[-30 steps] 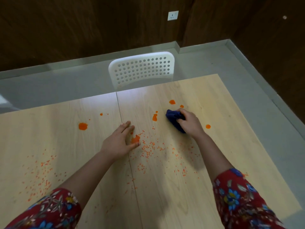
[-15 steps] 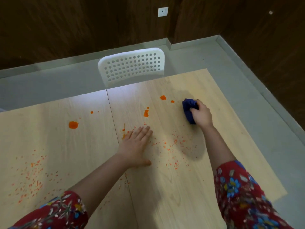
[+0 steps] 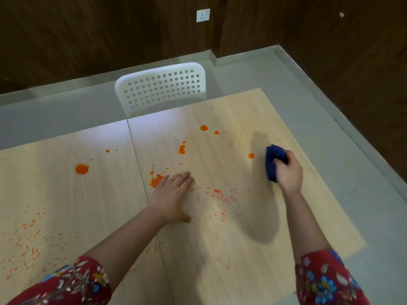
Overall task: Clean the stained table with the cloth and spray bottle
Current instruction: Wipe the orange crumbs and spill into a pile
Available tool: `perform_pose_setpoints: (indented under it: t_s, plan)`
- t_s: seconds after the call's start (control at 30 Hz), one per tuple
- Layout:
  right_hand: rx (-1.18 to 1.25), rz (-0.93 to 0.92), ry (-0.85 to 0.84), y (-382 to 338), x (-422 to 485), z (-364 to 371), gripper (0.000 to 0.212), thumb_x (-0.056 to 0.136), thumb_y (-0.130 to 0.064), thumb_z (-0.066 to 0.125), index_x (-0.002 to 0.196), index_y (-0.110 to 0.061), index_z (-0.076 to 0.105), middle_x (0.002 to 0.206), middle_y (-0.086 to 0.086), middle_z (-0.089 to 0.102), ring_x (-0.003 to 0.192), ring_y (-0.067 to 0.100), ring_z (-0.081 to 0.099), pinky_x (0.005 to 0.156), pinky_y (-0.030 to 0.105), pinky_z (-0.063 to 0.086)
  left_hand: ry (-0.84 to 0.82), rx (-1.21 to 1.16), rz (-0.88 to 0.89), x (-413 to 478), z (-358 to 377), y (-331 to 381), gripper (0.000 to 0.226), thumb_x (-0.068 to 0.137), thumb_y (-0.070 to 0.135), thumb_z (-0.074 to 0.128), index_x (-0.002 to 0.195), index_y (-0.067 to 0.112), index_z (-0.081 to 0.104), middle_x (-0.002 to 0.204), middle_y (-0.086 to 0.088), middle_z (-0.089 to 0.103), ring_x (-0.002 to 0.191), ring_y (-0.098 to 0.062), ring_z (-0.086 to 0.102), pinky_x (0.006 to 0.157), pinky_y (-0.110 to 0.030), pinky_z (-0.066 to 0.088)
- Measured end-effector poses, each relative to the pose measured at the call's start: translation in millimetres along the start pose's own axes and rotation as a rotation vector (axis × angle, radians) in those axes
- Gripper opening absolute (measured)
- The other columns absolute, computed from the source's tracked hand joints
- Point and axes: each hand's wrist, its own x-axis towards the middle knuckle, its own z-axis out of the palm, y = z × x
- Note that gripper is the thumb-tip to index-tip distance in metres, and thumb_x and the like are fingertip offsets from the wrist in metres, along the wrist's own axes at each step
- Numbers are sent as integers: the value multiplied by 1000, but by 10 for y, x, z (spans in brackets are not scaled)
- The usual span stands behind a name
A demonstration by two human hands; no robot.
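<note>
Carried rightward since a second ago: dark blue cloth [image 3: 271, 166], then bunched beside the central drips, now near the right edge of the table [image 3: 220, 249], just right of a small orange spot [image 3: 251, 155] that earlier lay on its other side. Wadded and pressed onto the pale wood, slightly blurred. Clasped from the near side by the right hand [image 3: 289, 173], fingers curled round the wad, forearm running back to a red floral sleeve [image 3: 326, 280].

Further left, more orange: two dots [image 3: 204, 127] toward the far edge, a drip [image 3: 182, 149] below them, a large splat [image 3: 156, 181] beside the seam [image 3: 136, 155] between the two tabletop panels, a round blot [image 3: 82, 169] on the left panel. Fine specks [image 3: 220, 197] strewn over the middle, more at the near left.

Between cloth and splat, planted palm-down: left hand [image 3: 171, 197], fingers straight and together, thumb stuck out toward the near side, fingertips just beside the splat, grasping nothing.

Beyond the far edge, a white perforated chair [image 3: 163, 89] pushed close; grey floor [image 3: 330, 119]; dark wood wall with a white socket [image 3: 203, 15].
</note>
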Motion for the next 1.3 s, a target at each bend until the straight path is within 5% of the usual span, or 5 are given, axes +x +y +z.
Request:
perform_pose_setpoints:
  t_s: [0.4, 0.67, 0.8, 1.07, 1.3]
  plan:
    - [-108, -287, -339, -66, -935, 522, 25, 83, -14, 53, 103, -25, 62, 97, -6, 68, 89, 17, 60, 75, 33, 47, -10, -7, -17, -19, -27, 50, 118, 71, 58, 75, 155, 24, -1, 163, 5, -5, 149, -16, 0, 122, -39, 1]
    - [-217, 174, 204, 234, -13, -401, 27, 93, -19, 45, 117, -8, 52, 113, 21, 64, 103, 40, 59, 83, 41, 44, -13, 11, -4, -36, -9, 66, 117, 73, 58, 72, 155, 22, -3, 163, 6, -8, 149, -15, -5, 121, -38, -1]
    - [-374, 278, 79, 435, 154, -505, 38, 94, -26, 48, 126, -7, 44, 123, 21, 57, 108, 42, 56, 87, 46, 46, 9, 28, 19, -20, -6, 105, 114, 73, 54, 75, 155, 23, 2, 163, 5, 0, 149, -15, 1, 120, -38, 0]
    - [-387, -253, -243, 263, -920, 196, 31, 89, -21, 57, 120, -21, 52, 116, 3, 60, 101, 30, 57, 76, 38, 48, 42, -32, -12, -101, -22, 152, 119, 76, 46, 76, 153, 26, -12, 162, 4, 9, 148, -17, 11, 120, -37, 4]
    - [-246, -1, 11, 505, -1010, -112, 24, 91, -15, 52, 116, -18, 52, 103, 6, 66, 91, 31, 60, 66, 36, 45, 192, -14, 88, -398, 165, 142, 95, 88, 45, 62, 154, 28, -4, 161, 7, 13, 149, -15, 10, 120, -34, 0]
